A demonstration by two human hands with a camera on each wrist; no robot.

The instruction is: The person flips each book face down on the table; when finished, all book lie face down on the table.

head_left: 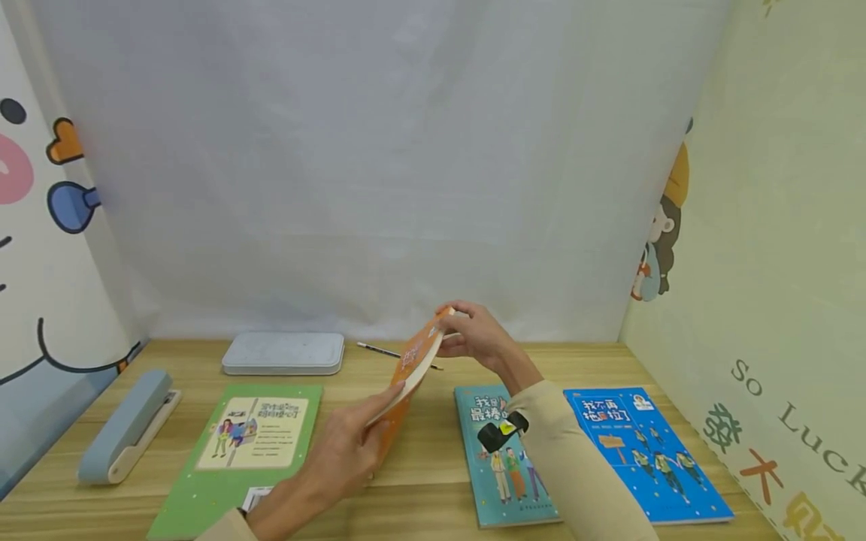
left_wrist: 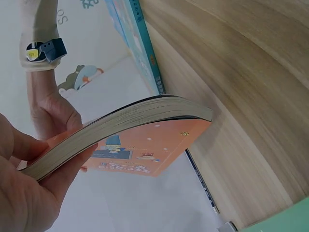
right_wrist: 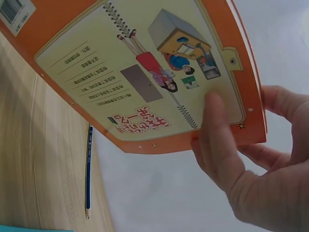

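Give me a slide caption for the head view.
Both hands, left and right, hold an orange paperback book above the wooden desk.

My hands are bare. Cream sleeves cover both my arms. A small black-and-yellow device (head_left: 503, 433) is strapped at my right wrist.

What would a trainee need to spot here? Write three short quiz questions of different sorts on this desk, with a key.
1. True or false: the orange book lies flat on the desk.
2. Which lies nearest the back curtain? A) green book B) pencil C) blue book
3. Fill in: the grey-blue stapler sits at the desk's far ____ side.

Key
1. False: the left hand holds its near end and the right hand its far end, lifting it off the desk.
2. B
3. left
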